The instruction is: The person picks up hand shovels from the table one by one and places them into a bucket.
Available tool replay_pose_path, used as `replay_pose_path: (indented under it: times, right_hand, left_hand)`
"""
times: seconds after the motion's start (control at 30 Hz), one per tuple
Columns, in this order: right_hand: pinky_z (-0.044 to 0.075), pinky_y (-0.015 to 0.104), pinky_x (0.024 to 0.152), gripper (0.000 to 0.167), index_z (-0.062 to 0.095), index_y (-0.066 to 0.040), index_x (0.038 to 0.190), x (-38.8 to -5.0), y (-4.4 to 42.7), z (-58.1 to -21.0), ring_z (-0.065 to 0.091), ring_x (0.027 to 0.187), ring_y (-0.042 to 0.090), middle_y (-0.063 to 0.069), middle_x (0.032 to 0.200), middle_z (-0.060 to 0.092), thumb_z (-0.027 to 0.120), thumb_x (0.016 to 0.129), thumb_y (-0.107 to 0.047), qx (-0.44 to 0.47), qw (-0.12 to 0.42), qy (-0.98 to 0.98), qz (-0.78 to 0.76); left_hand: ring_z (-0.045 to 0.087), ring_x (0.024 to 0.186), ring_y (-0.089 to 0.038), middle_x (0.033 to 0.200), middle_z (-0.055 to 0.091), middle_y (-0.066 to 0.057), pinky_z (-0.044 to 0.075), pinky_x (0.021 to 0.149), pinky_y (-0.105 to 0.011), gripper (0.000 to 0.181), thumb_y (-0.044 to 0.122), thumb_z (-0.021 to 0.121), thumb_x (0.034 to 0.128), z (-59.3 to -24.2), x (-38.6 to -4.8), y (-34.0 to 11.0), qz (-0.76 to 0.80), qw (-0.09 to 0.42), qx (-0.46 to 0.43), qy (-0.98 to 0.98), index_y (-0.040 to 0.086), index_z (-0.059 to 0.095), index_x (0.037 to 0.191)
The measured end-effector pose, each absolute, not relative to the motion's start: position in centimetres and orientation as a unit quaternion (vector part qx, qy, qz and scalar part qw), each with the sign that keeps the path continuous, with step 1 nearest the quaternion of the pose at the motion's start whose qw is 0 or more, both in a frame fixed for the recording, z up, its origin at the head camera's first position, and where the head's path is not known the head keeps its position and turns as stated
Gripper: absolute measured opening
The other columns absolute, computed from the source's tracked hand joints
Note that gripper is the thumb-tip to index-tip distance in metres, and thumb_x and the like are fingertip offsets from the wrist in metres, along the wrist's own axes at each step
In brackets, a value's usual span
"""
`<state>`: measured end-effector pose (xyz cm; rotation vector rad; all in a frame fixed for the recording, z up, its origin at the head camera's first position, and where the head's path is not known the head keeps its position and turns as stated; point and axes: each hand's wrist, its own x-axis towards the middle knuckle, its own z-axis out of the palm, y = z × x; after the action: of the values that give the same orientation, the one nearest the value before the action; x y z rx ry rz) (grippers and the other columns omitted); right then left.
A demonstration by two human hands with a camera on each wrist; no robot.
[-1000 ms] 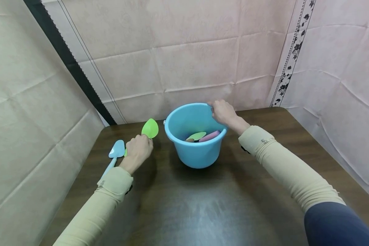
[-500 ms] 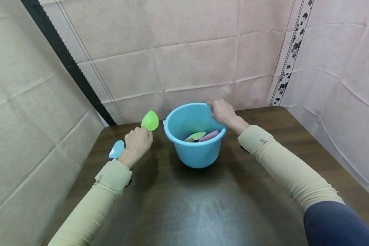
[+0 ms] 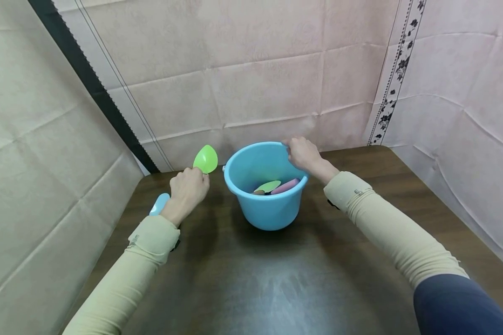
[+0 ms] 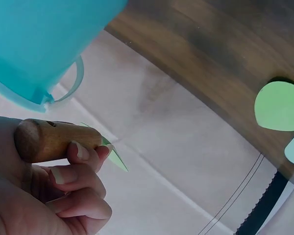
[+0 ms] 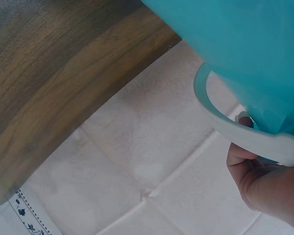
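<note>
My left hand point(image 3: 188, 188) grips a small garden trowel by its wooden handle point(image 4: 59, 139). The trowel's green blade point(image 3: 206, 159) points up and away, left of the blue bucket point(image 3: 269, 209). With my right hand point(image 3: 303, 153) I hold the bucket's rim on its far right side. A white handle point(image 5: 235, 129) passes by those fingers in the right wrist view. Inside the upright bucket lie a light green piece point(image 3: 268, 186), a pink piece point(image 3: 286, 185) and a brown one point(image 3: 258, 191), each only partly seen.
A light blue shovel point(image 3: 159, 204) lies on the dark wooden table point(image 3: 255, 279), left of my left hand, mostly covered by it. Another green blade point(image 4: 280, 105) rests beside it in the left wrist view. Cloth-covered walls point(image 3: 260, 88) close off the back and sides.
My left hand has lifted the trowel up and slightly forward beside the bucket. It now covers more of the blue shovel. The right hand stays on the rim.
</note>
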<state>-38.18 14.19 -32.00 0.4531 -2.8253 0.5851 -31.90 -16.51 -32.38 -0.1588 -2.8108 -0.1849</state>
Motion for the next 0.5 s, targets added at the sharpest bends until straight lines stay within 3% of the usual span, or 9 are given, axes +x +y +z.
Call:
replay_pose_path:
  times: [0.13,0.37,0.5]
  right_hand:
    - [0.054,0.044,0.079,0.035,0.058,-0.004,0.13,-38.2,14.2,-32.0,0.06,0.08,0.027,0.016,0.098,0.068,0.05,0.095,-0.004,0.154,0.113,-0.962,0.194]
    - [0.054,0.048,0.086,0.038,0.055,-0.004,0.133,-38.2,14.1,-32.0,0.063,0.088,0.029,0.018,0.112,0.067,0.05,0.095,-0.004,0.152,0.114,-0.963,0.19]
    - [0.054,0.047,0.084,0.039,0.055,-0.005,0.134,-38.2,14.1,-32.1,0.063,0.086,0.029,0.018,0.112,0.067,0.051,0.095,-0.004,0.153,0.114,-0.963,0.193]
  left_hand:
    - [0.045,0.044,-0.021,0.051,0.042,-0.004,0.033,0.04,-0.033,0.039,0.019,0.045,0.0932,-31.9,-31.9,-16.2,-0.068,0.16,-0.065,-0.983,0.01,0.048,0.055]
    - [0.048,0.047,-0.023,0.052,0.044,-0.004,0.034,0.042,-0.034,0.041,0.021,0.045,0.0938,-30.8,-31.6,-14.7,-0.059,0.158,-0.077,-0.983,0.01,0.048,0.054]
    - [0.048,0.049,-0.023,0.053,0.044,-0.004,0.034,0.042,-0.035,0.041,0.021,0.045,0.0939,-30.3,-31.5,-14.0,-0.057,0.162,-0.081,-0.982,0.011,0.047,0.054]
